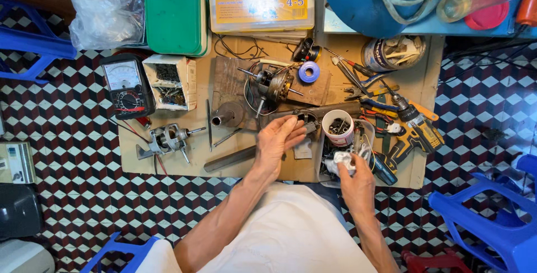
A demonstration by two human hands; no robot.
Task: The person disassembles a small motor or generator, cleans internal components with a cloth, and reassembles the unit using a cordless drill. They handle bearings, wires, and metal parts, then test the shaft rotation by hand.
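Note:
My left hand (278,141) rests on the cardboard sheet (184,158), its fingers curled around a small dark metal part (306,121) beside a white cup of screws (337,128). My right hand (354,179) grips a crumpled white rag (342,163) over a clear plastic tray (327,166) of small parts. A fan motor with a shaft (271,85) lies on a wooden board (226,77) just beyond my left hand.
On the cardboard lie an analog multimeter (126,85), a box of screws (169,81), a second motor part (168,139), a metal cone (226,116), a roll of blue tape (309,72), pliers (358,77) and a yellow cordless drill (417,127). Blue plastic stools (492,217) stand on the checkered floor.

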